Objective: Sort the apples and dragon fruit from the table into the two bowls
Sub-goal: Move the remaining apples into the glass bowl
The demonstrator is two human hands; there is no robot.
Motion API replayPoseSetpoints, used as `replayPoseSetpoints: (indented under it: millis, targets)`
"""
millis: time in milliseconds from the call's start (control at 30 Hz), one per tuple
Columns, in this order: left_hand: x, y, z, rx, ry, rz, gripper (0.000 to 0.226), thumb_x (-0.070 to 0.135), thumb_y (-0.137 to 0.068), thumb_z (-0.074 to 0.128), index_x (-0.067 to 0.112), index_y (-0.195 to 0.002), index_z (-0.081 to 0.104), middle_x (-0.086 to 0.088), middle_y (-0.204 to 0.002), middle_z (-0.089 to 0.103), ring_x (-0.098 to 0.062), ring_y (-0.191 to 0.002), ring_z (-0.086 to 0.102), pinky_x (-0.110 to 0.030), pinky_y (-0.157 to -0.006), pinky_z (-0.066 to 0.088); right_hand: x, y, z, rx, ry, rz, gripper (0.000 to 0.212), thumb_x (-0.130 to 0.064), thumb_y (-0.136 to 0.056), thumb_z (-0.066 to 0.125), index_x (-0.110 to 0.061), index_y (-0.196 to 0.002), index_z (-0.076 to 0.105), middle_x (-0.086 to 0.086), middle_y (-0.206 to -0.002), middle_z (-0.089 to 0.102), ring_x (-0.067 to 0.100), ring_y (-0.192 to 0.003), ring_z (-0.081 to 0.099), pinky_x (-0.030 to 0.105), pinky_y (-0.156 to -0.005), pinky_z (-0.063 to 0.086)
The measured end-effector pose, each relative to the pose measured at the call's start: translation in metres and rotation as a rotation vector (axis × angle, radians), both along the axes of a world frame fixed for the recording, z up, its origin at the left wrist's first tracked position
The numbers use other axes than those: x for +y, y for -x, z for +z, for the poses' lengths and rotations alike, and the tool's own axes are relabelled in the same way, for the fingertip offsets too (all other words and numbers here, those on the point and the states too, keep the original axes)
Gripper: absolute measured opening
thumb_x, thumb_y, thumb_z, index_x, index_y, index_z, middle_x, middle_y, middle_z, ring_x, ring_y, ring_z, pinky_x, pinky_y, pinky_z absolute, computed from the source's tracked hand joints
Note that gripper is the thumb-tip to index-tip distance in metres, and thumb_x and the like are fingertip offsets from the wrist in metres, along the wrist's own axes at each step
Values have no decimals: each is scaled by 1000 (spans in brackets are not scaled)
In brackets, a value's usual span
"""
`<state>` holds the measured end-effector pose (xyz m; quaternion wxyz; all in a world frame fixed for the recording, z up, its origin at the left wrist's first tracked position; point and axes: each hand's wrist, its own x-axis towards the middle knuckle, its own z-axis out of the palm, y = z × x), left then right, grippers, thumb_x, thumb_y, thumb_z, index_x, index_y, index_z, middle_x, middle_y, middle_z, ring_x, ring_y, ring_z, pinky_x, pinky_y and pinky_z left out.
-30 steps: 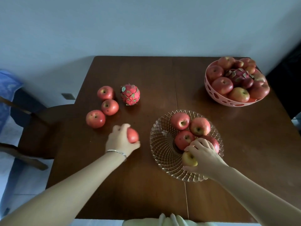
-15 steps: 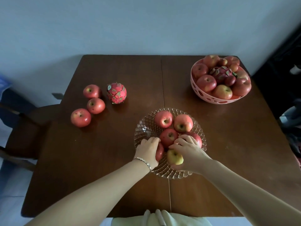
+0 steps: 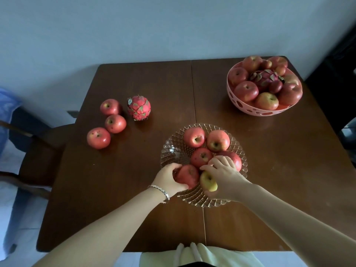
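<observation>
my left grip (image 3: pixel 169 179) was curled round a red apple (image 3: pixel 187 176) at the near edge of the glass bowl (image 3: pixel 173 149). my right grip (image 3: pixel 223 178), just beside it inside that bowl, held a yellowish apple (image 3: pixel 208 183). three apples (image 3: pixel 115 123) and a dragon fruit (image 3: pixel 139 107) lay on the counter (image 3: pixel 134 189), left of the bowl. i judged the apples firm, smooth and roll-prone, best cupped across the widest part. the dragon fruit's scales looked softer, so i would take it by the sides.
</observation>
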<state>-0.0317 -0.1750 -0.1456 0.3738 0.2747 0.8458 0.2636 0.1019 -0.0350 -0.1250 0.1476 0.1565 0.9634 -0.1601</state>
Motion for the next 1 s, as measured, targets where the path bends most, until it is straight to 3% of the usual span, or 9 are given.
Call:
replayPoseSetpoints:
  millis: [133, 267, 433, 500, 567, 667, 733, 867, 1000]
  targets:
    - [2, -1, 2, 47, 26, -22, 69, 19, -59, 85, 17, -121, 54, 0, -122, 59, -15, -110, 57, -26, -95, 47, -7, 5, 3, -17, -33, 2, 73, -45, -75, 58, -24, -140, 34, 4, -132, 36, 28, -134, 21, 40, -117, 4]
    - [-1, 1, 2, 35, 3, -3, 64, 19, -59, 84, 17, -117, 55, 0, -115, 64, -15, -105, 61, -22, -89, 48, -20, 24, 4, 148, 26, 5, 64, -46, -79, 58, -17, -134, 46, 1, -134, 45, 25, -134, 28, 41, -118, 13]
    - [-3, 5, 5, -139, -26, 8, 82, 4, -74, 71, 21, -141, 26, 1, -136, 54, -15, -121, 54, -18, -95, 44, -23, 69, 19, -111, 21, 99, 48, -45, -81, 59, -19, -121, 56, 1, -118, 55, 22, -115, 50, 35, -102, 33]
    - [-6, 13, 11, -165, -98, 48, 72, -10, -80, 54, 18, -141, 29, -2, -138, 52, -14, -116, 57, -10, -79, 51, -20, 83, 25, -207, 0, 117, 52, -47, -78, 65, -21, -122, 57, 1, -119, 57, 23, -115, 53, 37, -100, 35]
    - [-16, 29, 17, -37, -164, 130, 60, -12, -80, 43, 17, -132, 41, -1, -132, 56, -10, -109, 59, -8, -74, 49, -20, 93, 26, -297, -22, 148, 58, -44, -75, 70, -22, -126, 53, 0, -127, 54, 22, -121, 50, 39, -104, 33]
    - [-35, 72, 20, 285, -132, 295, 48, -6, -82, 49, 16, -125, 50, -2, -131, 51, -14, -118, 52, -21, -98, 43, -23, 108, 25, -415, -62, 198, 63, -39, -73, 74, -23, -129, 51, -1, -133, 51, 23, -124, 48, 41, -105, 33]
    - [-44, 109, 18, 446, -3, 376, 51, 2, -82, 56, 14, -130, 45, -9, -143, 38, -23, -132, 39, -31, -107, 35, -25, 115, 23, -467, -76, 220, 63, -36, -72, 76, -23, -128, 51, 0, -132, 51, 24, -121, 51, 41, -101, 37]
    - [-51, 169, 13, 464, 408, 384, 79, 23, -84, 63, 26, -147, 14, -12, -158, -5, -35, -145, 3, -45, -112, 27, -24, 121, 24, -512, -88, 219, 64, -36, -71, 76, -24, -128, 49, 1, -134, 46, 25, -120, 51, 39, -98, 39]
    - [-50, 198, -1, 412, 473, 428, 85, 24, -86, 63, 26, -148, 6, -7, -158, -1, -38, -144, 4, -50, -113, 23, -23, 121, 23, -502, -80, 228, 63, -37, -72, 75, -25, -128, 49, 4, -139, 40, 26, -121, 49, 39, -99, 38]
